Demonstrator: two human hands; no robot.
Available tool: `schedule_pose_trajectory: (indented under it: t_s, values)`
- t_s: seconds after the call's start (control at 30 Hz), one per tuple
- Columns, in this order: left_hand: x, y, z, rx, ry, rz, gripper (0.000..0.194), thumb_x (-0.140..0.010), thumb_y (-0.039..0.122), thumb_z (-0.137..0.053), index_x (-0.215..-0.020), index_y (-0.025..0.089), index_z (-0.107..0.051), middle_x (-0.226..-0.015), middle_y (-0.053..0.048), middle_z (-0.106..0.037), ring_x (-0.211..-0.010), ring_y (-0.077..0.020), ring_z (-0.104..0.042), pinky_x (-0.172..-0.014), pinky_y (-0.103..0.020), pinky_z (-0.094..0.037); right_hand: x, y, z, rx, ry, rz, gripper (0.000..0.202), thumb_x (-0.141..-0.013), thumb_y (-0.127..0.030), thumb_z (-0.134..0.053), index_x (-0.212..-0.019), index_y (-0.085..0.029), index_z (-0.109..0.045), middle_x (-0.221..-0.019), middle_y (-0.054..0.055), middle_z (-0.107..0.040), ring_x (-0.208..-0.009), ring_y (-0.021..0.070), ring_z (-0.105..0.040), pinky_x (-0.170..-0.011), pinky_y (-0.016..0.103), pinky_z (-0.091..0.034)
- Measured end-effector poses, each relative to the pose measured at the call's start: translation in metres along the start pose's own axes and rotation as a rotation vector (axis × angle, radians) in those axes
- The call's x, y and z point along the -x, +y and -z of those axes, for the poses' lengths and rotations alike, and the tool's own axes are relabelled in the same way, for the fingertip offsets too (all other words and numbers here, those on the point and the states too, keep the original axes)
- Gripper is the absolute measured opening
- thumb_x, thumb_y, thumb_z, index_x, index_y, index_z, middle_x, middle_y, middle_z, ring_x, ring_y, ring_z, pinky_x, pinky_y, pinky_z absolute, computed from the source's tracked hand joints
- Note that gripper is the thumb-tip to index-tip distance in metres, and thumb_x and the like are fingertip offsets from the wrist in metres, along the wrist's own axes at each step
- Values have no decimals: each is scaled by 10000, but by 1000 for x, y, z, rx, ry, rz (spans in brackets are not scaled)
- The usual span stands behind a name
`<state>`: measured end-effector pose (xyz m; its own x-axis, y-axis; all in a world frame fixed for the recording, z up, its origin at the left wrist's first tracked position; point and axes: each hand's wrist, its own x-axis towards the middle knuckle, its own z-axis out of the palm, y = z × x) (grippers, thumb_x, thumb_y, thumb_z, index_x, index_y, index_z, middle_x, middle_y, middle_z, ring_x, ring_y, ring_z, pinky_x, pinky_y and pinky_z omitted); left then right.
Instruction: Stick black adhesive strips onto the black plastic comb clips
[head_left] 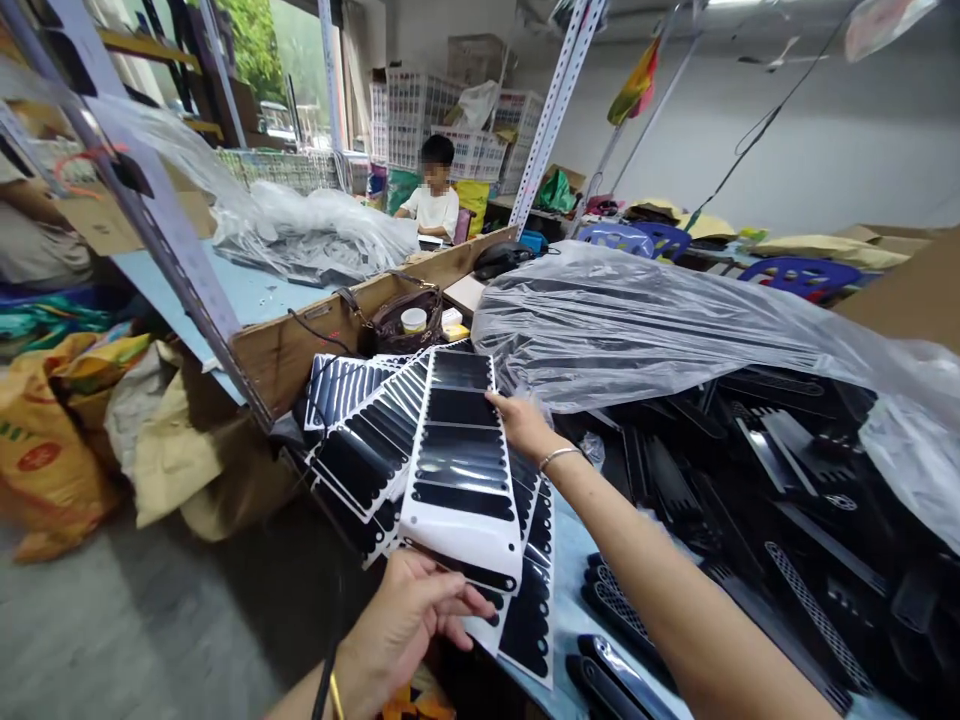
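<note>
A long white sheet of black stickers (461,440) lies slanted over a pile of similar sheets (367,450), its near end bent upward. A bare white band crosses it near that end, above one last black strip. With thumb and fingers curled, my left hand (420,610) grips the near edge; part of its hold is hidden. My right hand (525,430), wearing a silver bangle, pinches the right edge farther up. Below and right of the sheets, several dark, glossy plastic handles (619,680) rest on the light blue tabletop (577,545).
Black plastic parts (750,500) are heaped at the right, partly under clear plastic film (652,320). A wooden board (300,350) borders the table behind a dark bag (409,320). Metal posts (176,230) rise at the left, near sacks (52,440). Another person (435,205) sits beyond.
</note>
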<state>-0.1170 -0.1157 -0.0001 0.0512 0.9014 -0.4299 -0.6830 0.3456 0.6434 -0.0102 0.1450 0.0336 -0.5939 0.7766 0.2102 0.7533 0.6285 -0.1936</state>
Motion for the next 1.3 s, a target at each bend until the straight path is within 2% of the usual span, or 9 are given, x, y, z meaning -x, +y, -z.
schedule_pose_trajectory:
  t_s: [0.1,0.2,0.3,0.4,0.53,0.63,0.77,1.0,1.3]
  values:
    - [-4,-17,9,-14,38,33,327,-626,347,-818,-658,50,-685,-692,-155,-711,-699,-234,-707,-424,-185,-460,24,3,-11,24,-52,-34,487,-719,-3,-562,-1168,-135,-694,-896,143,-744,-848,256,-697,-754,304,-504]
    - [-2,-21,9,-23,30,50,348,-625,355,-816,-773,70,-680,-693,-123,-710,-712,-234,-707,-435,-194,-477,64,-6,-4,18,-17,-56,396,-824,-71,-490,-1168,-125,-679,-959,154,-724,-883,256,-683,-786,332,-509]
    - [3,-21,8,-124,21,10,402,-645,382,-804,-892,96,-663,-726,-106,-717,-738,-233,-706,-460,-201,-499,122,-34,8,-129,99,95,261,-911,-193,-459,-977,-175,-712,-805,85,-698,-729,186,-656,-684,279,-510]
    - [7,-20,15,-310,5,-74,464,-666,498,-774,-841,82,-662,-729,-119,-706,-671,-212,-693,-443,-195,-490,181,-73,9,-237,159,227,245,-944,-201,-450,-936,-164,-692,-648,40,-615,-567,146,-580,-528,243,-453]
    - [12,-12,34,-271,68,-112,550,-747,632,-626,-873,97,-629,-720,-93,-684,-500,-178,-663,-336,-169,-368,225,-105,-9,-311,159,170,233,-942,-135,-431,-960,-148,-663,-661,41,-603,-559,146,-577,-508,250,-458]
    - [13,-5,43,-279,123,-66,432,-694,519,-711,-738,106,-591,-646,-73,-670,-420,-149,-626,-311,-148,-296,232,-108,-27,-340,194,106,228,-946,-145,-421,-961,-161,-649,-676,42,-601,-575,156,-585,-525,266,-478]
    - [11,-2,44,-226,39,52,342,-628,384,-763,-621,90,-588,-604,-95,-672,-354,-96,-551,-312,-150,-239,232,-110,-40,-406,296,65,170,-944,-176,-466,-974,-160,-633,-666,29,-579,-564,155,-569,-522,275,-474]
    - [4,-3,36,-109,-65,86,313,-587,329,-799,-566,105,-581,-511,-43,-619,-320,-64,-483,-329,-162,-201,232,-128,-31,-615,345,-18,139,-877,-276,-640,-980,-182,-631,-695,9,-595,-589,140,-559,-536,265,-486]
    - [-4,-7,19,-198,-129,86,263,-638,326,-744,-575,104,-619,-428,7,-528,-317,-62,-460,-327,-166,-218,224,-126,-29,-651,288,-137,197,-889,-351,-592,-910,-181,-690,-675,23,-652,-556,137,-582,-530,255,-491]
